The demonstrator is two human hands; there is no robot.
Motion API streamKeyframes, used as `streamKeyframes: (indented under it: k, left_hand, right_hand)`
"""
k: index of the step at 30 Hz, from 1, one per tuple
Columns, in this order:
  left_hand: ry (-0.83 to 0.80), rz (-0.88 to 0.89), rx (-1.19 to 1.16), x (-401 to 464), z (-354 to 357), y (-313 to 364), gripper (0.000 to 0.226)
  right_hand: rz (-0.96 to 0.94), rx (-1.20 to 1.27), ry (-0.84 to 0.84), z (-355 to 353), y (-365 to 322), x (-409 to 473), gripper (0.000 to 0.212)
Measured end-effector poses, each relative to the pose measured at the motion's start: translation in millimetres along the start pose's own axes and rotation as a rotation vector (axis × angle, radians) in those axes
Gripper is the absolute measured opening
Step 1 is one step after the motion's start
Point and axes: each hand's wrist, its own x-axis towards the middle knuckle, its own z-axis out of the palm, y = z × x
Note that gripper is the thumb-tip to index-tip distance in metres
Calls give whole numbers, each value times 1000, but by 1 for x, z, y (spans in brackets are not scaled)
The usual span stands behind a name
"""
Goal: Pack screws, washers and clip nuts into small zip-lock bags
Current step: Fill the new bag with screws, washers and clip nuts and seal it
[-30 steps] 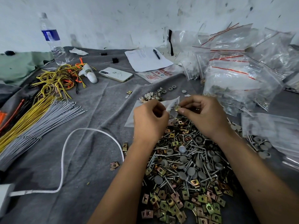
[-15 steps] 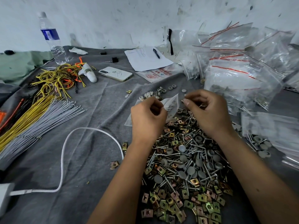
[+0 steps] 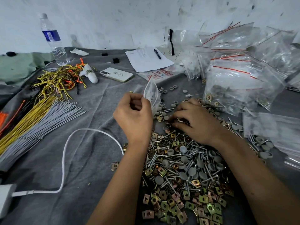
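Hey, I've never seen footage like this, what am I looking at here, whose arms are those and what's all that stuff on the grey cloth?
There is no machine here. A camera worn on a person's head looks forward and down, so the two bare arms are the wearer's own. The left hand pinches a small clear zip-lock bag and holds it up. The right hand reaches down into a heap of hardware: screws, grey washers and brass-coloured clip nuts, its fingers curled over a few pieces. To the right lie filled bags. To the left are bundles of wires, a white cable, a phone and a water bottle.
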Motion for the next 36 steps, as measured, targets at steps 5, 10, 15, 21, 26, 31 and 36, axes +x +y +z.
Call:
streamKeyframes:
  k: [5,10,15,21,26,31,36]
  left_hand:
    - [18,-15,-16,1,1,0,20]
    - [62,-18,-18,2,-1,-1,13]
    - [128,-1,-22,3,-3,1,8]
    - [124,-5,-17,3,-2,1,6]
    - [118,11,-24,3,-3,1,6]
    - [116,1,-23,2,-4,1,8]
    - [119,-15,-40,4,-5,1,8]
  right_hand:
    - [-6,39,95,-2,-6,-2,24]
    - [-38,-101,-107,1,-16,3,40]
    - [-38,-69,-147,-2,-18,3,37]
    - [-53,24,-141,0,-21,0,22]
    - [-4,-62,62,2,-27,18,21]
    - [-29,4,-118,-11,-28,37,16]
    - [38,-113,-329,-16,-37,31,24]
